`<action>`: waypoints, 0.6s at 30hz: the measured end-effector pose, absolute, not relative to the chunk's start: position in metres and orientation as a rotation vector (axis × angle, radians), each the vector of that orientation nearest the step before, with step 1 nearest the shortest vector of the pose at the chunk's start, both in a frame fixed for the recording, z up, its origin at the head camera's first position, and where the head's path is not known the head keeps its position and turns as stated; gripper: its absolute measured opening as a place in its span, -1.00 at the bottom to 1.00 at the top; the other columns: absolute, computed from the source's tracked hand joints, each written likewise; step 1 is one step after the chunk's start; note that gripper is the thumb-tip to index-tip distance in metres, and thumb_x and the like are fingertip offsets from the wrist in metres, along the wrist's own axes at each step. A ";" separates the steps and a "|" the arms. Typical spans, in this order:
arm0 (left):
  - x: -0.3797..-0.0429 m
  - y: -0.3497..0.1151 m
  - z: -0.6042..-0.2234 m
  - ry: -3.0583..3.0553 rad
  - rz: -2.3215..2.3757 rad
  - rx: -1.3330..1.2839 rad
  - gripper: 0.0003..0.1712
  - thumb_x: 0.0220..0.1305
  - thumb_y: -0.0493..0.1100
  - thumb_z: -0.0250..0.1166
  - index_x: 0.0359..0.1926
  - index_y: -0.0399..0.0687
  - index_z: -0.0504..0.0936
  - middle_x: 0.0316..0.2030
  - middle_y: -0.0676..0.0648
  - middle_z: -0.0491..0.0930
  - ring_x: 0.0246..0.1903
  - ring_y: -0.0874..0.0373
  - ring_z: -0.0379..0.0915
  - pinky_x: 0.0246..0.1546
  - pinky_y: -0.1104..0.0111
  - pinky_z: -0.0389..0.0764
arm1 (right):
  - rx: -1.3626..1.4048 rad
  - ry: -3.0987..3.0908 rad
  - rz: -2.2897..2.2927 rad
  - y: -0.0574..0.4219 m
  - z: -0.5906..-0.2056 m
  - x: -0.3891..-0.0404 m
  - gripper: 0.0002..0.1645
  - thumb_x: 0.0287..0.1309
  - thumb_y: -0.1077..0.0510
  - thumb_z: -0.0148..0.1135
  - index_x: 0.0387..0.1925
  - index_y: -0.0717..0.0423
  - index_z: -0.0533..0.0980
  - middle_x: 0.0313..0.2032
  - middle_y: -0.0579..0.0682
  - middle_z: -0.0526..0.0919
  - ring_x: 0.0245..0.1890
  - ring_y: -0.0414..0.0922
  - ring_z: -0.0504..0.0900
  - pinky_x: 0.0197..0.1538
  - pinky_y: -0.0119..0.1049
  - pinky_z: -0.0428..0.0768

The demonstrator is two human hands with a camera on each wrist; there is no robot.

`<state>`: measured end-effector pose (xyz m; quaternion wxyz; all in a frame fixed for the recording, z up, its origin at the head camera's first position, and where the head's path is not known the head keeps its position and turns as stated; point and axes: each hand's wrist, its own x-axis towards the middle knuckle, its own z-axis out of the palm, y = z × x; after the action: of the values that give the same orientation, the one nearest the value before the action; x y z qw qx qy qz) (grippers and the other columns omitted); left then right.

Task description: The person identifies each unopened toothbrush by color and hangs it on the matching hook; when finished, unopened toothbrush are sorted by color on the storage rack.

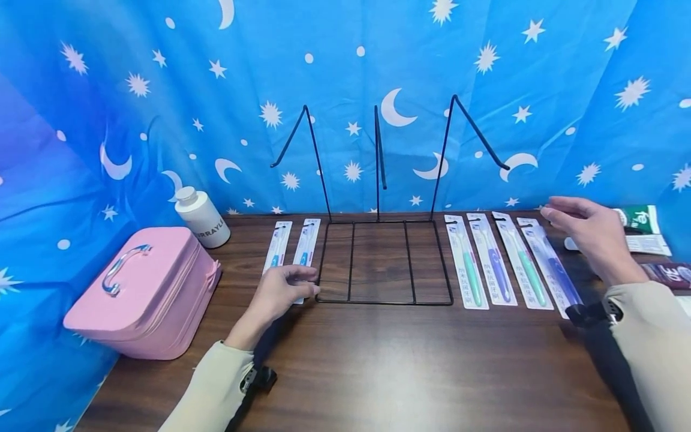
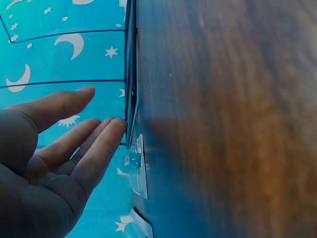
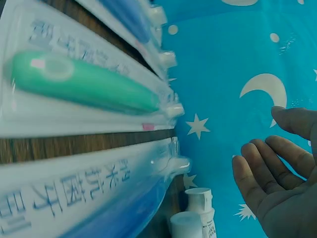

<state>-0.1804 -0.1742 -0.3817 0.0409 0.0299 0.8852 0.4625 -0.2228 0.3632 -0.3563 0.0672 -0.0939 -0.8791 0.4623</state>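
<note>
My left hand (image 1: 283,292) is held low by the front left corner of a black wire rack (image 1: 378,303), its thumb and fingers apart with nothing between them. It partly covers two packaged toothbrushes with blue handles, one a toothbrush (image 1: 306,240) right beside the rack. To the right of the rack lies a row of several packaged toothbrushes, among them a green one (image 1: 472,279) and a purple one (image 1: 561,276). Over the far end of this row hovers my right hand (image 1: 591,234), fingers loosely bent and holding nothing, as the right wrist view also shows.
A pink case (image 1: 140,294) with a shiny handle stands at the left, a white bottle (image 1: 202,216) behind it. Tubes, including a green one (image 1: 642,219), and a dark red pack (image 1: 669,274) lie at the far right. A blue star-patterned curtain (image 1: 345,72) hangs behind the wooden table (image 1: 378,372).
</note>
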 end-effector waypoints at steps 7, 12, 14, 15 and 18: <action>-0.179 -0.173 -0.381 2.769 1.289 0.060 -0.68 0.07 -0.24 0.48 -0.10 -0.07 0.72 -0.26 -0.02 0.67 -0.40 0.13 0.54 -0.39 0.31 0.56 | -0.246 -2.746 1.238 0.364 -0.360 -0.229 -0.06 0.23 -0.38 0.03 0.37 0.22 0.26 0.27 0.39 0.31 0.21 0.37 0.27 0.14 0.34 0.20; -0.179 -0.171 -0.381 2.766 1.265 0.030 -0.70 0.07 -0.30 0.46 -0.11 -0.11 0.72 -0.32 -0.01 0.69 -0.44 0.16 0.56 -0.41 0.32 0.57 | -0.209 -2.806 1.052 0.367 -0.365 -0.233 -0.16 0.30 -0.29 0.03 0.28 0.31 0.33 0.22 0.44 0.32 0.18 0.40 0.21 0.07 0.32 0.23; -0.179 -0.169 -0.381 2.766 1.255 0.022 -0.71 0.06 -0.31 0.46 -0.13 -0.11 0.72 -0.37 0.01 0.69 -0.46 0.17 0.57 -0.43 0.33 0.56 | -0.184 -2.833 0.978 0.370 -0.367 -0.235 -0.22 0.33 -0.23 0.05 0.25 0.35 0.36 0.21 0.45 0.32 0.15 0.41 0.20 0.06 0.32 0.23; -0.180 -0.169 -0.382 2.765 1.248 0.019 -0.72 0.06 -0.32 0.46 -0.14 -0.11 0.73 -0.40 0.01 0.68 -0.47 0.17 0.57 -0.44 0.34 0.56 | -0.167 -2.845 0.947 0.371 -0.368 -0.235 -0.25 0.33 -0.19 0.07 0.23 0.37 0.37 0.19 0.46 0.33 0.13 0.41 0.21 0.05 0.32 0.23; -0.182 -0.166 -0.381 2.780 1.206 0.026 -0.75 0.05 -0.29 0.47 -0.18 -0.09 0.74 -0.45 0.04 0.66 -0.50 0.18 0.56 -0.46 0.35 0.53 | -0.139 -2.872 0.868 0.374 -0.372 -0.236 -0.35 0.33 -0.07 0.14 0.18 0.40 0.39 0.12 0.46 0.37 0.05 0.39 0.26 0.01 0.31 0.28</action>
<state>-0.1817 -0.1656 -0.3814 0.0553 0.0085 0.9159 0.3974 -0.2359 0.3745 -0.3715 0.0690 -0.0460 -0.9540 0.2881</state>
